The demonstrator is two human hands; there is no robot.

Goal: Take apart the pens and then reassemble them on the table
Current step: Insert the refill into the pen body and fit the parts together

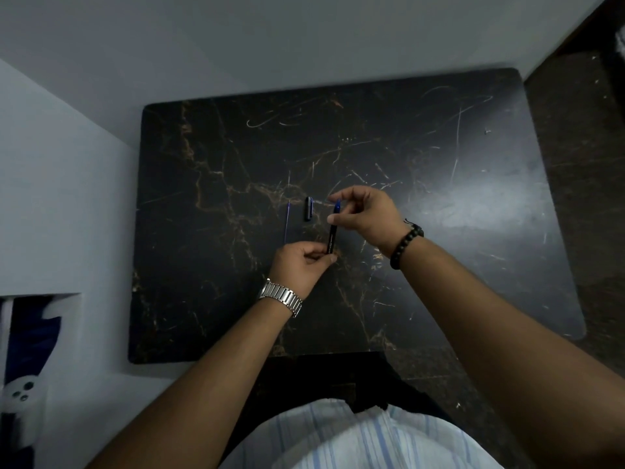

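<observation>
A black pen barrel (331, 236) is held above the dark marble table (209, 265). My left hand (302, 265) grips its near end. My right hand (367, 214) pinches the blue tip section (337, 208) at its far end between thumb and fingers. On the table to the left lie a dark pen cap (308, 208) and a thin blue ink refill (287, 221), both pointing away from me.
The table stands in a corner, with white walls (67, 198) behind it and to its left. A dark marble floor (581, 164) lies to the right. A white controller (20, 394) sits in a recess at the lower left.
</observation>
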